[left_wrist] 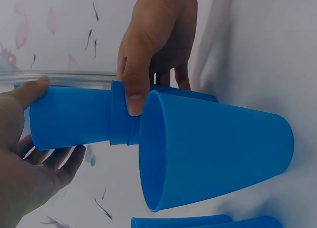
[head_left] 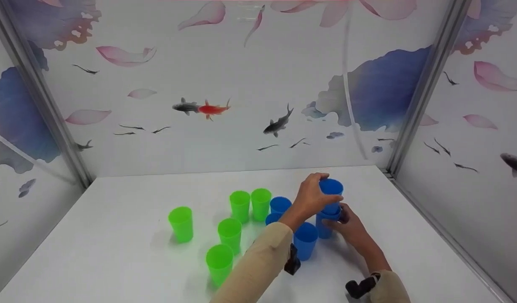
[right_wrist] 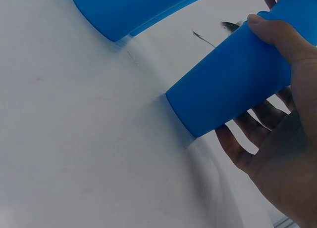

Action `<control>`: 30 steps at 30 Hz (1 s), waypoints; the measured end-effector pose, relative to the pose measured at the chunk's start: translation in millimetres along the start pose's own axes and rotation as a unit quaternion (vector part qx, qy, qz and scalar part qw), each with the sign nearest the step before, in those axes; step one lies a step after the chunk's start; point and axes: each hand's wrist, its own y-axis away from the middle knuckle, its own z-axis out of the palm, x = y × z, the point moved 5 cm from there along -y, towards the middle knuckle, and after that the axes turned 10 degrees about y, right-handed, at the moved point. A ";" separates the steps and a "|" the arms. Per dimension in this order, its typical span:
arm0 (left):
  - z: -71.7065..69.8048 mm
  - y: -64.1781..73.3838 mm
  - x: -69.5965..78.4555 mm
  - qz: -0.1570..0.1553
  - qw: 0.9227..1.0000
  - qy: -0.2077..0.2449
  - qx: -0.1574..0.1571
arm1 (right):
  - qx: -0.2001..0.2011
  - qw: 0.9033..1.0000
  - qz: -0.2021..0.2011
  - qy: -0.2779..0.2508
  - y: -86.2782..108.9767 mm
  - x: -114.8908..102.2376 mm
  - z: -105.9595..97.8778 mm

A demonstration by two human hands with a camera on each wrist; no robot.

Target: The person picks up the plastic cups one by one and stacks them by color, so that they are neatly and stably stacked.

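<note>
Near the right side of the table, my left hand (head_left: 311,197) holds an upper blue cup (left_wrist: 74,116) between thumb and fingers. Its lower end sits inside the mouth of a lower blue cup (right_wrist: 228,79), and two rims show close together at that joint. My right hand (head_left: 352,229) grips this lower cup around its side, thumb near the rim; the cup stands upright on the table. Just left of it stands a separate blue cup (head_left: 305,243), touched by neither hand. Two more blue cups (head_left: 280,204) are partly hidden behind my left forearm.
Several green cups (head_left: 230,236) stand upright on the white table (head_left: 107,235), left of the blue ones; one green cup (head_left: 181,225) is farther left. The nearest green cup (head_left: 219,266) is close to my left sleeve. Printed panels (head_left: 225,147) enclose the table at back and sides.
</note>
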 end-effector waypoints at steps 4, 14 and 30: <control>-3.8 0.7 -3.9 -0.001 1.000 -0.004 -0.009 | -0.003 1.000 -0.011 -0.002 -1.4 -1.9 2.9; -27.5 10.3 -2.5 0.018 0.997 0.068 -0.009 | 0.004 1.000 -0.002 -0.007 -1.8 0.0 1.0; -57.4 65.4 -7.6 0.081 0.989 0.120 0.013 | 0.008 1.000 0.002 0.006 0.3 1.3 0.1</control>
